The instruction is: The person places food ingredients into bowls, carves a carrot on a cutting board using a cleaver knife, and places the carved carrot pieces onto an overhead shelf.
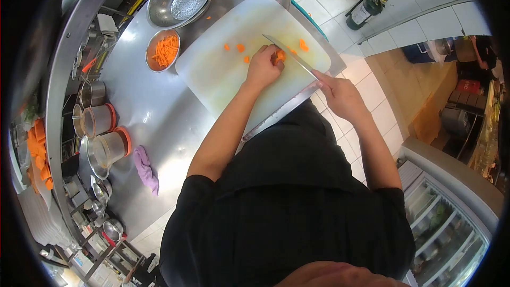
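My left hand is closed around a piece of carrot, its fingers curled over it on the white cutting board. In my right hand is the handle of a kitchen knife, whose blade lies right beside the carrot and points toward the far side of the board. Several small orange carrot pieces are scattered left of the blade, and another piece lies to its right. A small metal bowl of carrot strips stands off the board's left edge.
A large metal bowl sits at the back of the steel table. A purple cloth lies near the left edge, by plastic containers with red rims. On the right are a fire extinguisher and a glass-topped fridge.
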### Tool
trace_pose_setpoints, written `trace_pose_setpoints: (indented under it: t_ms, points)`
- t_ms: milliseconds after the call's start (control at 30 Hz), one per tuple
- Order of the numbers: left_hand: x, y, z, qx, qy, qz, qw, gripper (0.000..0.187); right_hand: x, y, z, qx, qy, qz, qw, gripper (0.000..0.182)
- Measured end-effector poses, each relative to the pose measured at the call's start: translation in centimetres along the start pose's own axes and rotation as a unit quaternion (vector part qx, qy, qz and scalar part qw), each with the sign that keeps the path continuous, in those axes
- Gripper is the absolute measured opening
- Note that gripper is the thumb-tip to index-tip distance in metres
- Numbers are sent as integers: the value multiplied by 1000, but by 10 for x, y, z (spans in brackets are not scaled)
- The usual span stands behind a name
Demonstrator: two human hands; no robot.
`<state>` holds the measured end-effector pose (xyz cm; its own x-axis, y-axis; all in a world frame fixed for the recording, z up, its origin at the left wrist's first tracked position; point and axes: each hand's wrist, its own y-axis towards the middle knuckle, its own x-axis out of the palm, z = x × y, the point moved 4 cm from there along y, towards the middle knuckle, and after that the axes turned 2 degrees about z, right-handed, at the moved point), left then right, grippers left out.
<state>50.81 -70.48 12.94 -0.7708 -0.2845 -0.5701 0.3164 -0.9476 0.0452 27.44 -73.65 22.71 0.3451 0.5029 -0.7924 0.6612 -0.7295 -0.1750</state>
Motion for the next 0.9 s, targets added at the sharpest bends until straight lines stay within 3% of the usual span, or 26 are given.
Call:
trace_pose_setpoints:
  t_ms: [133,167,200,300,533,900]
  points:
    - [3,0,-3,-12,-12,3,1000,40,14,3,17,-11,-2,5,1000,38]
    - [5,-1,-7,3,-20,17,1000,41,22,3,30,94,160,-26,982,39]
    - [7,0,-11,18,-28,33,999,41,30,3,39,195,315,-57,927,39]
    - [5,1,-8,17,-13,27,999,41,35,-3,38,205,405,-19,891,41]
    - [2,4,2,-15,-4,-15,1000,39,29,1,31,168,328,-40,929,42]
    - [8,2,-9,0,-21,4,1000,44,42,4,38,223,413,-48,882,43]
